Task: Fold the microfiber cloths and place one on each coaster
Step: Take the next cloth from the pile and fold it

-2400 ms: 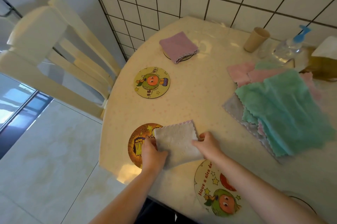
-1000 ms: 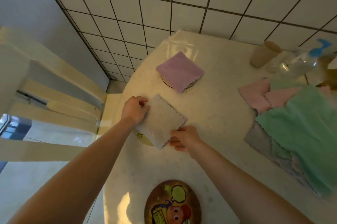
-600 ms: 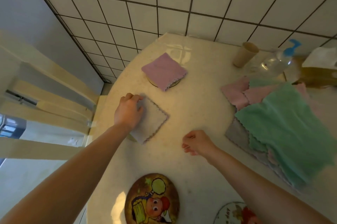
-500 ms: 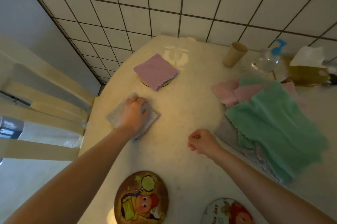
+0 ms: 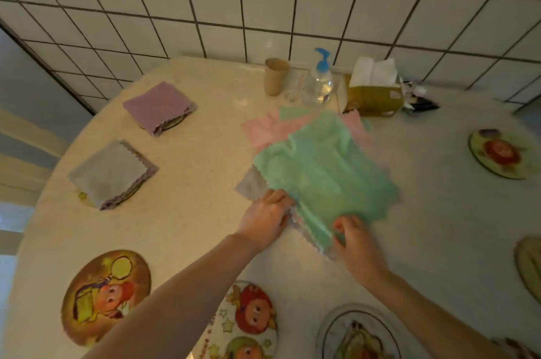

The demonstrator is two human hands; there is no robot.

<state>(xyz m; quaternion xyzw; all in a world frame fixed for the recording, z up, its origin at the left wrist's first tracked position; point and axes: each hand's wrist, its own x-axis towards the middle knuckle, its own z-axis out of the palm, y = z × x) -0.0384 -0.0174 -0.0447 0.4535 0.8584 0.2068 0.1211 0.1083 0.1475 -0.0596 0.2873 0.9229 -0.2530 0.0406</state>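
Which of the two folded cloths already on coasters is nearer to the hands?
The grey folded cloth, at the table's left edge. It lies closer to the left hand than the purple folded cloth, which sits farther back toward the tiled wall.

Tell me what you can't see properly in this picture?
All in the head view:
- Coasters under the folded purple cloth and grey cloth: mostly covered.
- Cloths under the green cloth: count hidden.
- Left hand fingertips: tucked beneath the pile.
- Bottom-edge coaster: cut off.
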